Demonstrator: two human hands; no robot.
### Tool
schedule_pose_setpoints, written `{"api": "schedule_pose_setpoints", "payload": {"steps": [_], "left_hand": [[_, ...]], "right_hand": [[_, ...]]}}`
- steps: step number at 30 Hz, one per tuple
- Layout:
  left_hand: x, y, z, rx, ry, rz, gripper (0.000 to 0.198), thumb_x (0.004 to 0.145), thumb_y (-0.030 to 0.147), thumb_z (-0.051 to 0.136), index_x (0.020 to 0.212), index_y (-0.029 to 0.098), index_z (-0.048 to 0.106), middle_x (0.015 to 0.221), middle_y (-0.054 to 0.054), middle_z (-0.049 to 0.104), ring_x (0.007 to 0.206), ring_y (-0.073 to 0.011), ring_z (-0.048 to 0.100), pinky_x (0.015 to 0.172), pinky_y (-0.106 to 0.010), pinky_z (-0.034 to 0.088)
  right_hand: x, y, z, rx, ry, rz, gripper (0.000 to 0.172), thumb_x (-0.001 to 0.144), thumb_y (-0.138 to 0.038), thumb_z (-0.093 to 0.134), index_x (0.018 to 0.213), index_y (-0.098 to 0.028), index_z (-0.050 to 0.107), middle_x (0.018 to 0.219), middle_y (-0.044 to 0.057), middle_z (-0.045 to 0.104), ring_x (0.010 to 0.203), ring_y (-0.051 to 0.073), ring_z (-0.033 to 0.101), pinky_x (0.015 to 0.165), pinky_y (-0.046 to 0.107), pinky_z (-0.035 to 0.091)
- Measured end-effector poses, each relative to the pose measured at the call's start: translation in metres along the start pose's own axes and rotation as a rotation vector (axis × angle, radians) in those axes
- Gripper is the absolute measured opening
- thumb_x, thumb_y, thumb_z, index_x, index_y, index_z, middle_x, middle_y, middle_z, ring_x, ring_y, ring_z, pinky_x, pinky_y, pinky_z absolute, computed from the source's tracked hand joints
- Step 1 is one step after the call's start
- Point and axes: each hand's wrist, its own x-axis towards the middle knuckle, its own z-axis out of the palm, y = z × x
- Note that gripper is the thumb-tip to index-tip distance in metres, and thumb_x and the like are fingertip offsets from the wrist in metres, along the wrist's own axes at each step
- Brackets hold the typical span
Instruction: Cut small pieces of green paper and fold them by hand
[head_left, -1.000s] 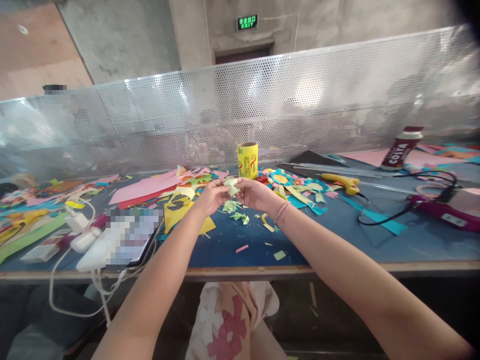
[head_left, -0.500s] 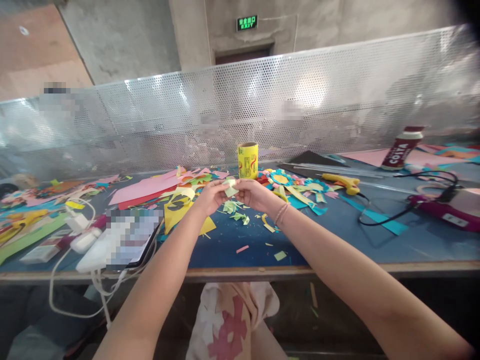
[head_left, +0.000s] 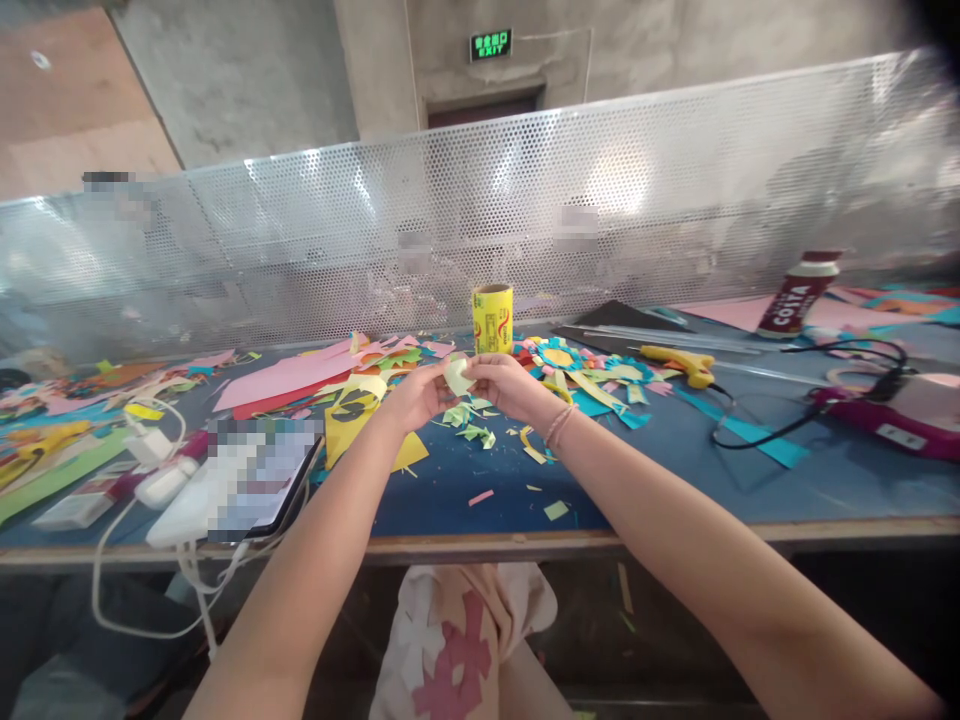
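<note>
Both hands meet above the middle of the blue table [head_left: 675,470]. My left hand [head_left: 416,393] and my right hand [head_left: 504,385] each pinch the same small pale green paper piece [head_left: 457,376] between fingertips. A beaded bracelet sits on my right wrist. Below the hands lie several green paper scraps [head_left: 469,422]. A yellow sheet with a dark cut-out [head_left: 360,420] rests just left of my left hand.
A yellow tape roll [head_left: 492,319] stands behind the hands. A yellow glue gun [head_left: 679,364] and cable lie to the right, with a brown bottle [head_left: 799,294] and a purple device [head_left: 885,415]. A tablet [head_left: 255,480] and white chargers sit left. A perforated metal screen [head_left: 525,220] backs the table.
The hands stay together and the green piece has turned slightly between the fingertips, looking more rounded. The view has shifted a little.
</note>
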Motion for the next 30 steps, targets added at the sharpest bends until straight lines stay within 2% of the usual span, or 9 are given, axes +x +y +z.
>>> {"api": "schedule_pose_setpoints", "payload": {"steps": [5, 12, 17, 25, 30], "left_hand": [[0.0021, -0.0005, -0.0023, 0.112, 0.045, -0.001, 0.012, 0.069, 0.022, 0.066, 0.075, 0.013, 0.06, 0.067, -0.002, 0.058, 0.061, -0.0101, 0.056, 0.058, -0.024, 0.043], [0.0014, -0.002, -0.0018, 0.143, 0.064, -0.007, 0.009, 0.071, 0.019, 0.065, 0.075, 0.013, 0.06, 0.07, -0.002, 0.059, 0.065, -0.0101, 0.056, 0.063, -0.026, 0.044], [0.0007, -0.003, -0.0005, 0.132, 0.021, -0.004, 0.012, 0.071, 0.023, 0.065, 0.077, 0.014, 0.058, 0.072, -0.003, 0.059, 0.065, -0.0106, 0.056, 0.063, -0.027, 0.045], [0.0009, -0.003, -0.0003, 0.184, 0.04, 0.086, 0.019, 0.064, 0.026, 0.071, 0.071, 0.013, 0.058, 0.068, -0.001, 0.057, 0.064, -0.0102, 0.055, 0.062, -0.025, 0.043], [0.0021, -0.0028, -0.0025, 0.252, 0.033, 0.082, 0.022, 0.061, 0.028, 0.073, 0.066, 0.012, 0.059, 0.063, -0.001, 0.057, 0.061, -0.009, 0.053, 0.062, -0.024, 0.043]], "right_hand": [[0.0022, 0.0022, -0.002, -0.132, -0.016, -0.042, 0.01, 0.058, -0.014, 0.065, 0.057, -0.015, 0.054, 0.053, -0.003, 0.054, 0.048, 0.006, 0.05, 0.051, 0.019, 0.041], [0.0043, -0.0002, -0.0068, -0.3, -0.006, -0.122, 0.006, 0.056, -0.015, 0.063, 0.059, -0.016, 0.058, 0.053, -0.003, 0.055, 0.05, 0.007, 0.049, 0.052, 0.021, 0.04], [0.0054, 0.0003, -0.0082, -0.295, -0.02, -0.125, 0.004, 0.057, -0.016, 0.061, 0.059, -0.016, 0.058, 0.053, -0.003, 0.055, 0.049, 0.007, 0.049, 0.05, 0.021, 0.038], [0.0043, 0.0007, -0.0059, -0.258, 0.007, -0.112, 0.007, 0.058, -0.016, 0.064, 0.056, -0.016, 0.057, 0.052, -0.003, 0.054, 0.048, 0.007, 0.048, 0.049, 0.021, 0.037], [0.0041, 0.0017, -0.0059, -0.268, 0.01, -0.112, 0.006, 0.059, -0.014, 0.063, 0.057, -0.016, 0.057, 0.052, -0.003, 0.054, 0.049, 0.007, 0.048, 0.05, 0.021, 0.037]]}}
